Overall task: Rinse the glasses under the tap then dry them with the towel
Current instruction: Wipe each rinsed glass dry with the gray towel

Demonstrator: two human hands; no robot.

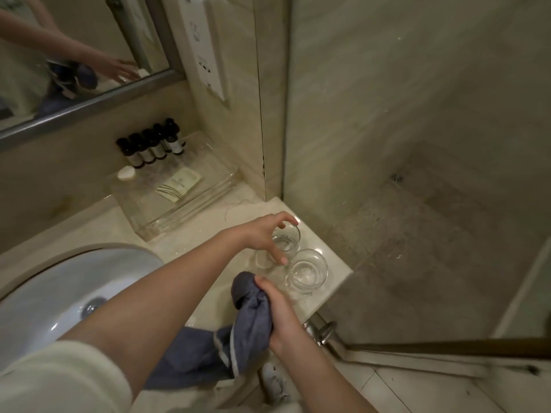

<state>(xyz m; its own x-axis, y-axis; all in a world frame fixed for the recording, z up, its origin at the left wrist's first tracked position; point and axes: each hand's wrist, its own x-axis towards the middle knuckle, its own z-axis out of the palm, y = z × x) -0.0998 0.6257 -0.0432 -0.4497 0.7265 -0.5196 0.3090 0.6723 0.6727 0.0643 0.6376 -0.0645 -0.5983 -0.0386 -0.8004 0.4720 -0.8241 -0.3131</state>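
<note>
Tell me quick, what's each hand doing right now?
Left hand: open, fingers spread around the far glass, grip unclear.
Right hand: closed on the grey towel.

A: How is the picture lit?
B: Dimly, with a warm yellow-green cast. Small white glints sit on the bench (316, 234) corner and the glasses (307, 271).
A: Any shadows?
B: Soft ones only; the source itself is out of view.
A: Is it sharp?
B: Fairly soft overall. The mirror (74, 55) reflection is blurred, and the wide lens bends straight lines near the edges.
</note>
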